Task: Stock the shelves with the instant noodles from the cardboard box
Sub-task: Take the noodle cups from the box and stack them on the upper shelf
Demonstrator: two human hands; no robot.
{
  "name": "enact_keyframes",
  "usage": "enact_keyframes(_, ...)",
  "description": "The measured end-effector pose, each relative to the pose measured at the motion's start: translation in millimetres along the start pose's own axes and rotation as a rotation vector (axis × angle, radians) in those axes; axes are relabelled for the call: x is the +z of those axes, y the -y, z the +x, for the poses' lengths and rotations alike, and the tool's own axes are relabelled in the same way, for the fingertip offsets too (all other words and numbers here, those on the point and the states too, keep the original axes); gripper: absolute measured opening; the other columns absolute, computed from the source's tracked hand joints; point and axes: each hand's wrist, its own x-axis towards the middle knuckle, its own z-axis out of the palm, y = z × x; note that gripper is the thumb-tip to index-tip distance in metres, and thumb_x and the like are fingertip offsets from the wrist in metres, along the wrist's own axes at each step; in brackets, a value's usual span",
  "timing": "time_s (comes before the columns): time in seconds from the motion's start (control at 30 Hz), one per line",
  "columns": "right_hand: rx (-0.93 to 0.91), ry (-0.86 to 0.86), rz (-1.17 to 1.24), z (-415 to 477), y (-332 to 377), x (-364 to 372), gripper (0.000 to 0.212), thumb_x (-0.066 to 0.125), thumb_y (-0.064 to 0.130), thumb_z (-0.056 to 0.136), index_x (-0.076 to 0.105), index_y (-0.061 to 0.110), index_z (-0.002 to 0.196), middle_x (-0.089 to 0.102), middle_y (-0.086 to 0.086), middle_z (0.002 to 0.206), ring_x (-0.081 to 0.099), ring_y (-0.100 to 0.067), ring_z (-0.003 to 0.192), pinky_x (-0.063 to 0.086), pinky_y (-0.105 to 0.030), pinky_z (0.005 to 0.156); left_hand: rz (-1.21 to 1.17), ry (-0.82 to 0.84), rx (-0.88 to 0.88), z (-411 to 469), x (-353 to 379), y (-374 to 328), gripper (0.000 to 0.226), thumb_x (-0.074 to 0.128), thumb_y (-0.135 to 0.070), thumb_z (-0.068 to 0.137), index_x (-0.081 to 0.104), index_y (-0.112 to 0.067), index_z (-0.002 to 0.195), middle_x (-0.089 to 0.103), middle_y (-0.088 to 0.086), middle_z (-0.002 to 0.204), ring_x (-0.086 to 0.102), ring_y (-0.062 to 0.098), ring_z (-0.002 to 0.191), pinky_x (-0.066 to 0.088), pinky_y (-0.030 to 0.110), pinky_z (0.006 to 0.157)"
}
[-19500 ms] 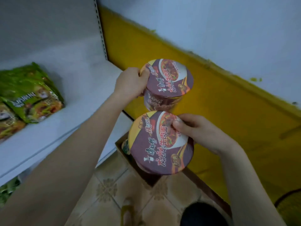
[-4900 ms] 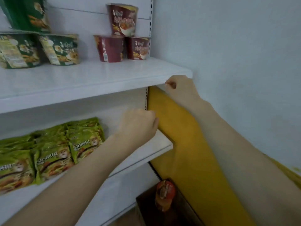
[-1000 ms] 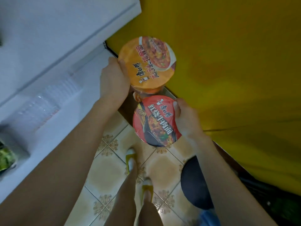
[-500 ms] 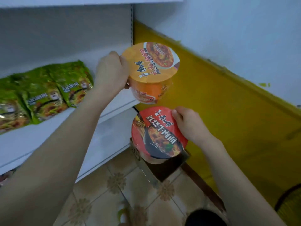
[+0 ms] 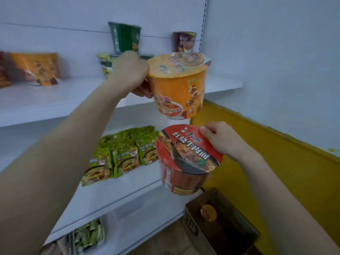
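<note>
The white shelf unit fills the space behind both arms. Its upper shelf (image 5: 55,100) runs just behind and under the left grip (image 5: 130,72), and its middle shelf (image 5: 110,192) lies to the left of the right grip (image 5: 220,140) and lower. A yellow wall band (image 5: 276,172) slopes away to the right of the right grip.

The cardboard box (image 5: 195,230) stands open on the floor below the right grip, with one orange lid (image 5: 208,212) showing inside it. A row of green noodle packets (image 5: 119,157) lies on the middle shelf, left of the right grip. Blurred orange packets (image 5: 35,69) sit on the upper shelf, far left of the left grip.

The left grip is curled round the side of an orange noodle bowl (image 5: 178,89), held upright in the air in front of the upper shelf's edge. Directly below it, the right grip clasps a red noodle bowl (image 5: 185,159) at the rim, thumb on the lid. This bowl tilts toward the camera, clear of any shelf and above the box.

A green cup (image 5: 125,36) stands stacked on other cups just above the left grip. A maroon cup (image 5: 184,41) stands to the right of that grip, behind the orange bowl.
</note>
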Motion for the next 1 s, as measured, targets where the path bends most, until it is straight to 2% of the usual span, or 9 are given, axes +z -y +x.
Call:
enact_keyframes(0.07,-0.032,0.005,0.039,3.1,24.4,4.0,0.036,0.039,0.031,0.098,0.055,0.006,0.077,0.061,-0.011,0.082,0.054,-0.017,0.067,0.036,-0.022,0.052,0.008,-0.014,0.004,-1.0,-29.6,1.1,0.026,0.032,-0.003,0.081,0.055,0.006,0.079,0.063,0.024,0.061,0.064,0.026,0.045,0.055,0.029,0.046)
enact_keyframes(0.17,-0.073,0.050,0.095,9.1,56.6,7.9,0.036,0.040,0.033,0.097,0.054,0.009,0.074,0.063,-0.011,0.081,0.058,-0.020,0.071,0.038,-0.024,0.054,0.032,-0.069,-0.012,-1.4,-72.3,5.2,0.023,0.032,-0.002,0.080,0.054,0.007,0.081,0.062,0.021,0.051,0.064,0.026,0.044,0.052,0.026,0.041)
enact_keyframes(0.23,-0.092,0.098,0.117,14.3,78.4,8.2,0.034,0.041,0.035,0.097,0.056,0.012,0.077,0.063,-0.004,0.081,0.061,-0.017,0.072,0.043,-0.023,0.057,0.039,-0.106,-0.015,-1.3,-99.4,5.7,0.021,0.032,-0.001,0.080,0.051,0.005,0.082,0.061,0.025,0.057,0.063,0.026,0.041,0.049,0.023,0.038)
enact_keyframes(0.33,-0.153,0.132,0.145,27.1,108.5,5.0,0.038,0.042,0.032,0.097,0.060,0.003,0.079,0.063,-0.007,0.078,0.060,-0.019,0.069,0.044,-0.029,0.062,0.055,-0.180,-0.032,3.0,-137.0,4.4,0.026,0.031,-0.001,0.078,0.053,0.011,0.085,0.062,0.028,0.063,0.065,0.028,0.045,0.050,0.023,0.039)
enact_keyframes(0.43,-0.231,0.125,0.173,46.1,135.7,-1.5,0.037,0.044,0.031,0.096,0.057,0.003,0.075,0.056,-0.012,0.072,0.050,-0.019,0.062,0.037,-0.030,0.059,0.055,-0.270,-0.075,10.6,-170.8,1.2,0.029,0.032,-0.001,0.076,0.056,0.014,0.084,0.065,0.028,0.062,0.068,0.036,0.062,0.058,0.036,0.057)
enact_keyframes(0.5,-0.267,0.135,0.187,61.5,152.5,-5.2,0.041,0.045,0.032,0.096,0.058,-0.003,0.079,0.057,-0.021,0.076,0.050,-0.022,0.065,0.038,-0.031,0.062,0.066,-0.324,-0.099,16.2,-188.9,-1.4,0.032,0.032,-0.002,0.075,0.058,0.015,0.083,0.065,0.022,0.054,0.068,0.037,0.063,0.056,0.041,0.067)
enact_keyframes(0.63,-0.338,0.159,0.223,87.4,184.7,-6.2,0.039,0.043,0.030,0.097,0.060,-0.001,0.082,0.059,-0.014,0.075,0.053,-0.019,0.063,0.040,-0.028,0.058,0.088,-0.420,-0.141,26.3,-216.2,0.5,0.032,0.031,-0.002,0.076,0.057,0.015,0.083,0.063,0.017,0.047,0.065,0.028,0.046,0.056,0.035,0.062)
enact_keyframes(0.83,-0.382,0.184,0.257,124.4,230.4,9.1,0.035,0.044,0.033,0.096,0.059,0.010,0.074,0.061,-0.009,0.070,0.055,-0.021,0.063,0.040,-0.030,0.061,0.110,-0.533,-0.212,32.4,-257.8,24.5,0.036,0.031,-0.001,0.076,0.058,0.018,0.089,0.064,0.020,0.052,0.068,0.035,0.061,0.056,0.041,0.069)
enact_keyframes(1.0,-0.412,0.227,0.283,145.3,269.4,31.4,0.038,0.046,0.030,0.096,0.062,-0.001,0.082,0.061,-0.012,0.070,0.053,-0.020,0.061,0.038,-0.029,0.058,0.160,-0.592,-0.249,46.3,-295.3,56.0,0.027,0.031,-0.002,0.079,0.054,0.011,0.073,0.062,0.017,0.046,0.067,0.034,0.059,0.056,0.040,0.069)
